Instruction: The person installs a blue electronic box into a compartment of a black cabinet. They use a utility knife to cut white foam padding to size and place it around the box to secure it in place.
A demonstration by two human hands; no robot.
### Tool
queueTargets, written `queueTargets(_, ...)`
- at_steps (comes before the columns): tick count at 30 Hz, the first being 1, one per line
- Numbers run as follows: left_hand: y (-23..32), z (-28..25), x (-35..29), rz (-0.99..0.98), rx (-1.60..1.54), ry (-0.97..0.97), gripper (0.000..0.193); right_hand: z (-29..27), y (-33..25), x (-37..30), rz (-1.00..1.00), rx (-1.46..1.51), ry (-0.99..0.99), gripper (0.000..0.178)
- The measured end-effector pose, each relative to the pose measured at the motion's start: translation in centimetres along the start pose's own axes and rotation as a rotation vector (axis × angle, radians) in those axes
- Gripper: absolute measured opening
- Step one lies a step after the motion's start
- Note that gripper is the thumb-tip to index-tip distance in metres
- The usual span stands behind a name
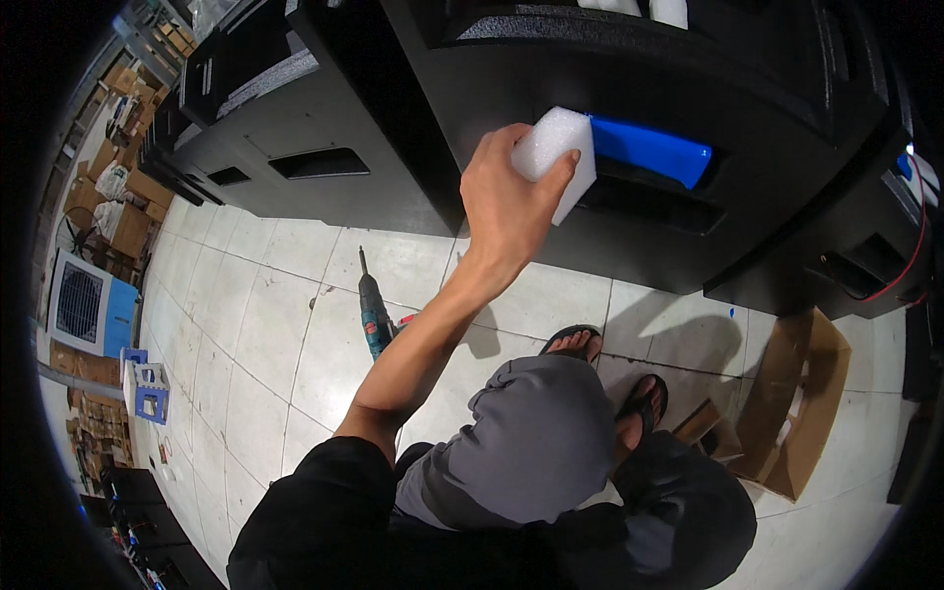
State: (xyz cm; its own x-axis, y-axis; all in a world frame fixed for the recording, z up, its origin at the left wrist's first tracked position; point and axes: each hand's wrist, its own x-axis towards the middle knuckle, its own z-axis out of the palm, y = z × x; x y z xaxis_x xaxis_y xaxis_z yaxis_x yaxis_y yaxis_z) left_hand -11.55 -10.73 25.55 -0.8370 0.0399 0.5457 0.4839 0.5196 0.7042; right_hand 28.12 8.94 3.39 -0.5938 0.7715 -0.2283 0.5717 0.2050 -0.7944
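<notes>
My left hand (513, 197) reaches up and grips a white foam block (557, 147), thumb on its near face and fingers behind its left side. The foam is up against the left end of a long, shiny blue block (651, 152). That blue piece sits at a slot-like recess (654, 205) in the front of a large black cabinet (462, 88). The foam hides the recess's left end. My right hand does not show.
A cordless drill (373, 317) lies on the tiled floor beside my left forearm. An open cardboard box (795, 408) is right of my feet. Another black cabinet (324, 202) stands at left; a red wire (922, 211) hangs at far right. An air cooler (84, 303) stands farther left.
</notes>
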Motion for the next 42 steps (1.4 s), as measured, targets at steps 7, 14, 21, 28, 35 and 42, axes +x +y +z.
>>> queueTargets(7, -2.1, 0.2, 0.0, 0.045, -0.022, -0.069, 0.061, 0.6, -0.7, 0.2, 0.041, 0.055, -0.031, 0.024)
queueTargets(14, 0.3, 1.5, -0.5, 0.132, 0.136, 0.148, 0.056, 0.5, -1.6, 0.4, 0.058, 0.080, -0.044, 0.024)
queueTargets(21, 1.9, 4.8, -0.7, 0.293, 0.301, 0.269, 0.048, 0.7, -2.0, 0.3, 0.069, 0.106, -0.057, 0.024)
queueTargets(28, 1.5, 4.5, -0.7, 0.082, -0.028, 0.166, 0.053, 1.1, -2.4, 0.4, 0.089, 0.133, -0.062, 0.025)
queueTargets(35, 0.6, 3.5, -0.4, 0.232, 0.117, 0.238, 0.056, 1.2, -2.8, 0.1, 0.094, 0.151, -0.070, 0.025)
queueTargets(42, 2.6, 4.2, 0.5, 0.066, 0.269, 0.032, 0.058, 1.0, -2.8, 0.0, 0.111, 0.182, -0.065, 0.025)
